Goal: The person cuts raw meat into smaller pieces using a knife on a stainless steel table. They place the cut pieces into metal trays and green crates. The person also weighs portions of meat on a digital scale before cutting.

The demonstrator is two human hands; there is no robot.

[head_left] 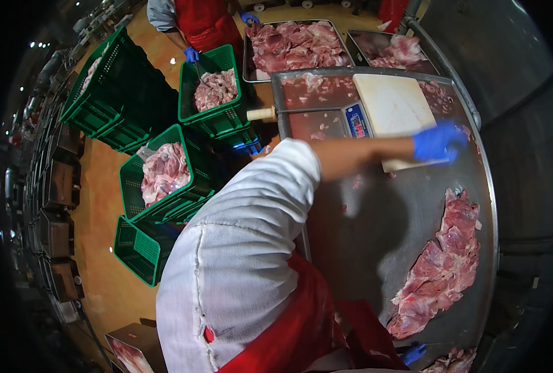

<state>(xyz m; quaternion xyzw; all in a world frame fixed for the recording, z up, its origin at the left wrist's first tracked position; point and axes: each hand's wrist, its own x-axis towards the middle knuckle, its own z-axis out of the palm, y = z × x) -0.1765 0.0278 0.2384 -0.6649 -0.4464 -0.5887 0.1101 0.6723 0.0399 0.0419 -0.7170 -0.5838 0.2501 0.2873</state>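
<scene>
My left hand [439,143], in a blue glove, reaches across the metal table over the near right corner of a white cutting board [394,105]. Motion smears its fingers, so I cannot make out their pose. My right hand [414,354], also blue-gloved, is low at the bottom edge, mostly hidden by the red apron and the frame's edge. A long slab of raw pink meat [441,267] lies on the table between the two hands. More raw meat [453,362] is partly in view beside my right hand.
A blue-panelled scale display [356,121] sits left of the board. A meat-filled tray [247,59] and a second tray [435,67] stand beyond. Green crates [186,152] stand at left. Across from me, a co-worker's gloved hand [191,55] is at a crate.
</scene>
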